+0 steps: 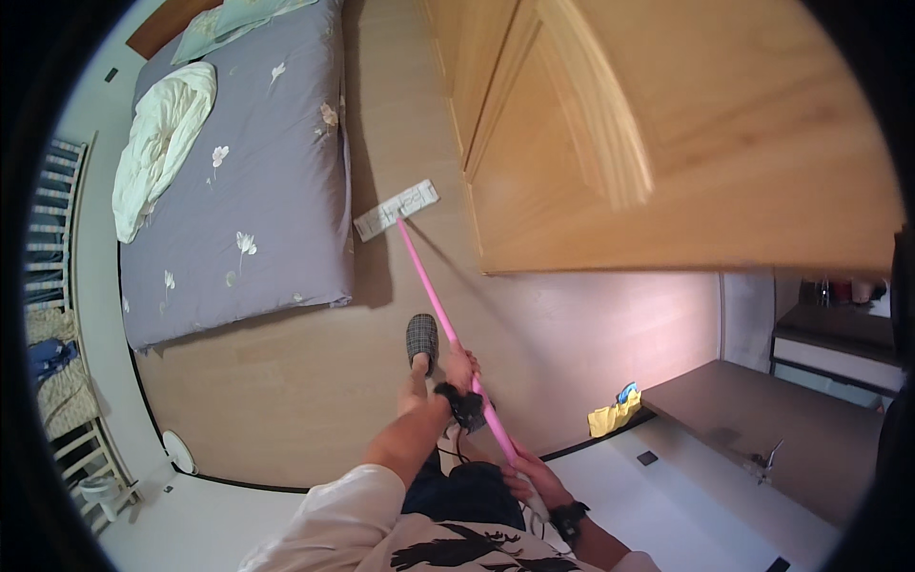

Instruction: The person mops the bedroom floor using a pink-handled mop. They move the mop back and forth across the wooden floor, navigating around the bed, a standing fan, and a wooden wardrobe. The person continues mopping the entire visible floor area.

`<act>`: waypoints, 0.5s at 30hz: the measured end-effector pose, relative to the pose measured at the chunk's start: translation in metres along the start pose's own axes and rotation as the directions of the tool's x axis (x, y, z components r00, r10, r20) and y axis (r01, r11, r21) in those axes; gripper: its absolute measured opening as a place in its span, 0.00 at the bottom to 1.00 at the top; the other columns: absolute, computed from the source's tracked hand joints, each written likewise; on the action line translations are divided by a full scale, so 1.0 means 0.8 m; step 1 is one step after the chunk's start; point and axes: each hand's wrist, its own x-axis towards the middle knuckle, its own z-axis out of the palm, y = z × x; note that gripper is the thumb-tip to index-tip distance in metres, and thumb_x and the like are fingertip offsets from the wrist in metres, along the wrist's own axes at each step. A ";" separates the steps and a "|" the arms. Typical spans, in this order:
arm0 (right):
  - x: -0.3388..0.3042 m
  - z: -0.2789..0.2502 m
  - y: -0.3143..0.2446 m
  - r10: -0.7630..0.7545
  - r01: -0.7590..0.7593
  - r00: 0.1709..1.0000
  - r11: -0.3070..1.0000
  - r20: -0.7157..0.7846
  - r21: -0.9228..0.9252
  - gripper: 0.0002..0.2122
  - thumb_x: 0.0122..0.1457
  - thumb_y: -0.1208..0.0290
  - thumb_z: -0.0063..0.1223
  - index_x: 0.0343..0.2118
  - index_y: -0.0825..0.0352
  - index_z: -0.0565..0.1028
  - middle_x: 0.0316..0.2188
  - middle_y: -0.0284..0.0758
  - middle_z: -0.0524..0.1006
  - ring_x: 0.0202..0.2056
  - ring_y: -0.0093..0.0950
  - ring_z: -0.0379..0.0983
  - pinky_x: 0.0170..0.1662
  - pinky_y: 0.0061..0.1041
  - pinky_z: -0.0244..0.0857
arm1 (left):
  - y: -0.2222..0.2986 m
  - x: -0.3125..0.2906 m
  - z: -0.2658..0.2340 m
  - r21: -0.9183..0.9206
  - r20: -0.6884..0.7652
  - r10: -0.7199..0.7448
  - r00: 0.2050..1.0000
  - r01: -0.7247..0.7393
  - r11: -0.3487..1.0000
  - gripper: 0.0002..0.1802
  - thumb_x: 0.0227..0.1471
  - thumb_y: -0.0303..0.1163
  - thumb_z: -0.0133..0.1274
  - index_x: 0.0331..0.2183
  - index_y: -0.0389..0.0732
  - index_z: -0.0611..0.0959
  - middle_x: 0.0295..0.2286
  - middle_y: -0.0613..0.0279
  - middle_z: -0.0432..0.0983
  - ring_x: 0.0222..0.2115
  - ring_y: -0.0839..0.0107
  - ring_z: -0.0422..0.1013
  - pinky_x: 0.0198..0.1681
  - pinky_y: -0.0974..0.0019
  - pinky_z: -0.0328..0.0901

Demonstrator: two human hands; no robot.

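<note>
A flat mop with a pink pole point(431, 288) slants away from me across the floor. Its wide, pale rectangular head point(396, 211) lies on the floor in the gap between the bed and the wooden wardrobe. My left hand point(461, 368) is wrapped round the middle of the pole, farther out than the other. Close to my body, my right hand point(536, 479) grips the pole near its upper end. Both wrists wear dark bands. Just left of the pole is my foot in a checked slipper point(421, 341).
The bed point(238, 181) with a grey-purple flowered cover stands at the left, a white quilt point(164, 143) bunched on it. A large wooden wardrobe point(686, 124) borders the floor at the right. A yellow bag point(615, 418) sits beside a brown desk point(762, 419).
</note>
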 end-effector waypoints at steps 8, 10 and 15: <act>0.166 0.143 -0.103 -0.110 0.112 0.986 0.994 0.125 -0.003 0.30 0.72 0.69 0.45 0.73 0.47 0.50 0.32 0.26 0.65 0.24 0.12 0.58 0.22 0.09 0.55 | 0.247 0.128 0.016 0.036 0.072 0.137 0.988 -0.140 0.989 0.32 0.69 0.60 0.33 0.25 0.42 0.69 0.14 0.67 0.63 0.10 0.70 0.61 0.12 0.64 0.59; 0.174 0.147 -0.120 -0.143 0.137 0.973 0.990 0.184 0.044 0.29 0.72 0.69 0.44 0.73 0.49 0.50 0.33 0.28 0.66 0.24 0.13 0.59 0.21 0.09 0.55 | 0.270 0.133 0.033 0.044 0.035 0.152 0.988 -0.153 0.987 0.33 0.69 0.61 0.33 0.25 0.42 0.69 0.14 0.67 0.61 0.09 0.71 0.59 0.11 0.66 0.59; 0.146 0.111 -0.122 -0.150 0.129 0.972 0.984 0.180 0.123 0.29 0.72 0.70 0.43 0.73 0.50 0.49 0.34 0.30 0.66 0.24 0.13 0.59 0.21 0.10 0.56 | 0.231 0.117 0.068 0.030 0.013 0.111 0.994 -0.112 0.993 0.33 0.69 0.60 0.33 0.24 0.42 0.69 0.14 0.65 0.62 0.09 0.70 0.60 0.11 0.65 0.59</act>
